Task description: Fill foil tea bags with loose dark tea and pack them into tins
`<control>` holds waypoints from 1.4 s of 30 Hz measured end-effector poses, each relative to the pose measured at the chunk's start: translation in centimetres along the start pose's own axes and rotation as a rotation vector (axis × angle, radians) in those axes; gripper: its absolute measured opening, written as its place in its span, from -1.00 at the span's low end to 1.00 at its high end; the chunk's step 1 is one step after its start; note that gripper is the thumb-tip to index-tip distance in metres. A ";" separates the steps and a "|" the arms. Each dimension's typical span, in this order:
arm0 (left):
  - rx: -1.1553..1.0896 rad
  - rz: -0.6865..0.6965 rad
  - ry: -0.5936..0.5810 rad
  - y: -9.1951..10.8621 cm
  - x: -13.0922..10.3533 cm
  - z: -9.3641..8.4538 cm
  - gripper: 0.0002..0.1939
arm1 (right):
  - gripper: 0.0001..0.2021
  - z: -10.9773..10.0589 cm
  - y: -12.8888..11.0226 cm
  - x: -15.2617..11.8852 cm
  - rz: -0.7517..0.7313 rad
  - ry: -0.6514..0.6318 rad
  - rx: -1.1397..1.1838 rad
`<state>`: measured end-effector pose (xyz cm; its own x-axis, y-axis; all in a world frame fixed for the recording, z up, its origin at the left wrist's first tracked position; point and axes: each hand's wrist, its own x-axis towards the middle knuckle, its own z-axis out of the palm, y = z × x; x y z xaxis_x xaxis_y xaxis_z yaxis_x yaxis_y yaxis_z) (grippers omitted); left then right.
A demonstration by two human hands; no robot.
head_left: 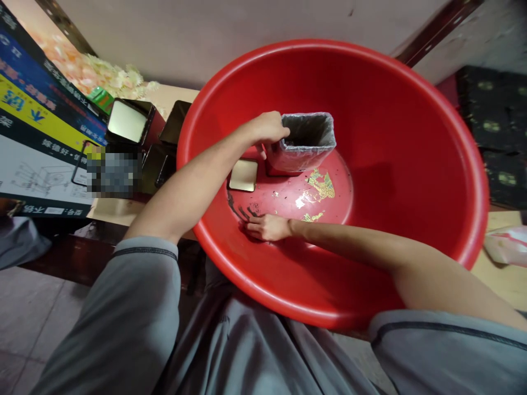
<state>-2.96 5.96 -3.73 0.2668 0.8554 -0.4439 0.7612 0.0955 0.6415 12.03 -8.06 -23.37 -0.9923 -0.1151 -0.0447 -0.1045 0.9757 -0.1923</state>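
A large red basin (415, 164) with a gold print on its floor stands in front of me. My left hand (269, 131) grips the left rim of an upright rectangular tin (307, 156) lined with a clear plastic bag. The inside of the tin is in shadow, so its contents are unclear. Low in the basin, my right hand (269, 226) has its fingers curled down against the floor, beside dark dry leaf-like bits (235, 208). What its fingers pinch is hidden. A small tin lid (243, 175), pale gold inside, lies between my two hands.
On the left are more dark tins (129, 120), a phone-like frame (80, 164), a printed cardboard box (45, 120) and pale flowers (111, 74). Dark patterned boxes (494, 131) stand at right, near a white and red packet (508, 245). A wall rises behind the basin.
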 end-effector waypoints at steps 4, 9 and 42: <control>0.024 -0.005 0.027 0.2 -0.1 -0.2 -0.56 | -0.66 -1.4 0.6 1.0 -0.051 -0.047 -0.029; 0.085 -0.035 0.022 0.5 -0.8 -0.8 -0.59 | -0.59 -6.5 0.8 -0.8 0.029 0.035 -0.062; 0.165 -0.074 -0.118 0.5 -1.5 -0.5 -0.47 | -0.76 -10.6 0.2 -4.1 0.615 0.097 0.286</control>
<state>-3.30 4.94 -2.40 0.2663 0.7829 -0.5623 0.8652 0.0629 0.4974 15.36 -5.47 -12.88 -0.8686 0.4744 -0.1434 0.4882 0.7691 -0.4124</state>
